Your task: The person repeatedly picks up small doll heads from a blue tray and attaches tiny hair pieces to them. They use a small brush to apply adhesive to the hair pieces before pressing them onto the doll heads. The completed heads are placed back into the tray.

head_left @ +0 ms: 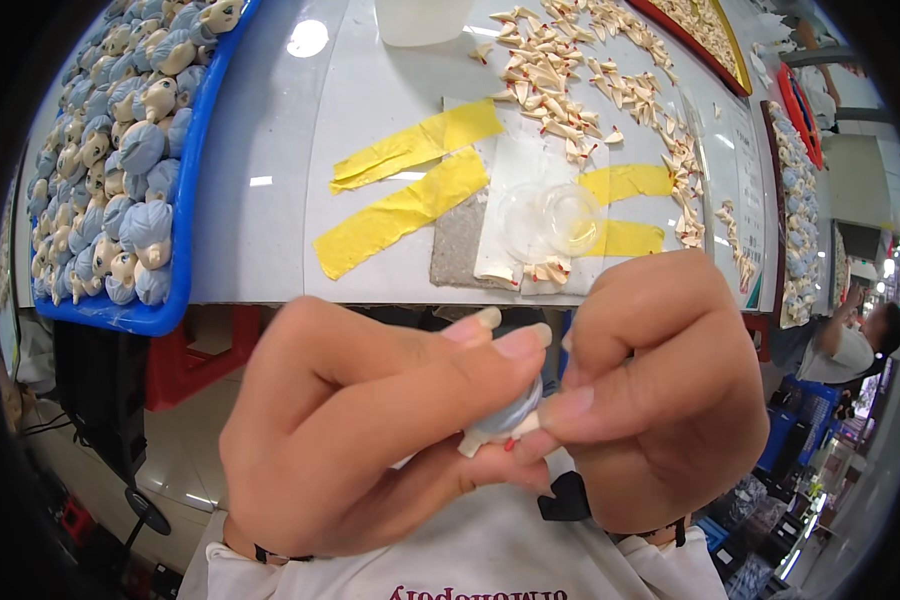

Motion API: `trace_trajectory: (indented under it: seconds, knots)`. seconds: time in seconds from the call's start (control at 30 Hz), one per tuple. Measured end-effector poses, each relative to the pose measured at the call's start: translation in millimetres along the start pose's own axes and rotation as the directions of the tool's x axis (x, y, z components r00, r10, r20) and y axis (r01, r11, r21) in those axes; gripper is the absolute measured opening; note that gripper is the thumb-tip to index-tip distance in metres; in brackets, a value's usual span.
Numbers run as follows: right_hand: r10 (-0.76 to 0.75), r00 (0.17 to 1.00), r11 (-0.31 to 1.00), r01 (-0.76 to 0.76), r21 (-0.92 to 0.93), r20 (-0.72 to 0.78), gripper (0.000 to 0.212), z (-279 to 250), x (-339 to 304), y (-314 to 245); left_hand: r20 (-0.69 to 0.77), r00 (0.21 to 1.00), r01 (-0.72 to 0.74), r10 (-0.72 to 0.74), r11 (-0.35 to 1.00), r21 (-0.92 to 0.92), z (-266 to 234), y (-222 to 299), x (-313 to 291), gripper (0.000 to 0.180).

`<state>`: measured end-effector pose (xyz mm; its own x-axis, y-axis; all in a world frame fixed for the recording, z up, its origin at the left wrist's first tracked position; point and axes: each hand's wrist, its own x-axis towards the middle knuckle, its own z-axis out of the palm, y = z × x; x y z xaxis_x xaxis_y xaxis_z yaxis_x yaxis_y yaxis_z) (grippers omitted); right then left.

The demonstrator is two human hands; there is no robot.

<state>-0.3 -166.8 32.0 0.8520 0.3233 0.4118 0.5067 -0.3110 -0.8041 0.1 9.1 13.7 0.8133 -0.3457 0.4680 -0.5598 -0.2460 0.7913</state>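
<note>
My left hand (340,425) is closed around a small doll head (515,412) with light blue hair, held low in front of the table edge. Most of the head is hidden by my fingers. Pinched between my right hand's (670,400) thumb and finger is a small cream piece (525,427), touching the underside of the head. A red spot shows beside it. Whether the piece is inserted or only pressed there, I cannot tell.
At the left stands a blue tray (182,220) heaped with similar heads. Cream pointed pieces with red tips (550,85) spread across the table's far side. Clear round dishes (570,220), yellow tape strips (410,215) and a grey pad (457,245) lie ahead. A person (850,345) is at far right.
</note>
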Motion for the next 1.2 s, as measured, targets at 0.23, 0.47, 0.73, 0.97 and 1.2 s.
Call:
trace_trajectory:
  seconds: [0.23,0.47,0.73,0.97,1.2]
  knots:
    - [0.042,0.998,0.999,-0.041,-0.029,0.042,0.025,0,3,-5,-0.045,0.998,0.044,-0.043,0.999,0.014,2,4,-3,0.048]
    - [0.190,0.978,0.961,-0.204,-0.186,-0.090,0.021,-29,18,-6,0.025,0.998,0.067,-0.066,0.995,-0.075,-6,-14,-4,0.051]
    - [0.340,0.929,0.773,-0.186,-0.606,0.149,0.013,-75,62,61,0.003,0.966,0.241,-0.258,0.899,-0.366,-9,-21,-14,0.054]
    - [0.356,0.921,0.700,-0.150,-0.698,0.159,0.008,-78,58,57,-0.031,0.891,0.369,-0.454,0.761,-0.534,-7,-18,-13,0.052]
    - [0.278,0.955,0.829,-0.293,-0.477,-0.103,0.016,-75,40,34,-0.015,0.923,0.316,-0.385,0.779,-0.541,-5,-17,-12,0.044]
